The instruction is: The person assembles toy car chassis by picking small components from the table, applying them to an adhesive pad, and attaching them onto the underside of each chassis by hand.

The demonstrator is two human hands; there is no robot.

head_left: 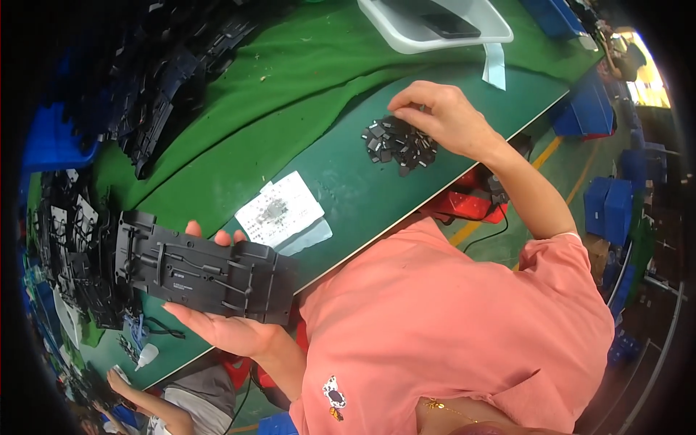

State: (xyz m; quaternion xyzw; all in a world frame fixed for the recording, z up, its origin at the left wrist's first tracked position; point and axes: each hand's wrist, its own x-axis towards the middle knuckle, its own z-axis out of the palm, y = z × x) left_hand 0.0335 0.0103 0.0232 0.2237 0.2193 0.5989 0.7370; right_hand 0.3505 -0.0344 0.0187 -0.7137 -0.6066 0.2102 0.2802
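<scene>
A long black plastic toy-car chassis (196, 268) lies across my left hand (230, 332), its moulded ribs and rods facing up. The thumb runs along the near edge, and fingertips curl round the far edge. Over at the right, my right hand (457, 119) hovers at the upper edge of a heap of small black plastic pieces (391, 145). Thumb and index finger are pinched together there; whatever is between them is too small to make out. Between the two hands lies a white printed sheet (290, 206) with small dark bits on it.
Stacks of black chassis parts (163, 94) fill the far left on green cloth (290, 109). A white tub (406, 45) holding a dark flat object stands at the back. Beside it hangs a pale paper strip (494, 67). Another person's arm (156, 406) shows at the lower left.
</scene>
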